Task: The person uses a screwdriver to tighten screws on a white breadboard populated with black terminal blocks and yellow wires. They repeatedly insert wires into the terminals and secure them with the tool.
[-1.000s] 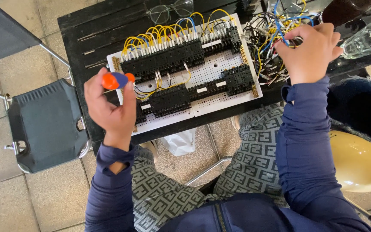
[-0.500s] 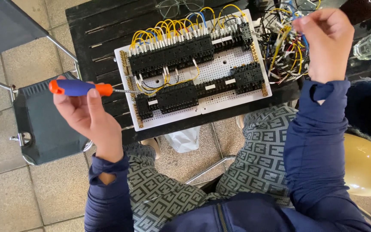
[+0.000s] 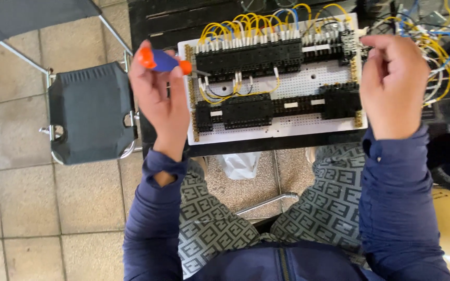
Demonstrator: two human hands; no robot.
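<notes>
**Obs 1:** Since half a second ago, left hand (image 3: 158, 99) has swung in from the left of frame toward centre. The orange-and-blue-handled screwdriver (image 3: 163, 61) it carries now lies nearly level, with its thin metal tip at the upper left corner of the white perforated wiring board (image 3: 292, 78). Before, the tool was out over the grey folding chair (image 3: 90, 110).

**Obs 2:** Reading of that?

**Obs 1:** My judgement: the tool has been brought back to the work, to the left end of the upper row of black terminal blocks (image 3: 251, 54). Whether the tip touches a terminal, cannot tell.

**Obs 2:** Left hand pose?

**Obs 1:** Head view only. Palm away from camera, fingers curled shut round the handle, orange cap poking out past the fingers at the left. Forearm in a dark blue sleeve rises from bottom centre.

**Obs 2:** Right hand?

**Obs 1:** Right hand (image 3: 394, 86) sits at the board's right edge, upper right of frame, lower than it was. Back of hand to camera, fingers bent loosely inward near the tangle of yellow and blue loose wires (image 3: 438, 49). What it grips, if anything, is hidden; cannot tell.

**Obs 2:** Board position?

**Obs 1:** Upper centre, flat on the black slatted table (image 3: 157, 21), yellow jumper loops along its top edge.
</notes>
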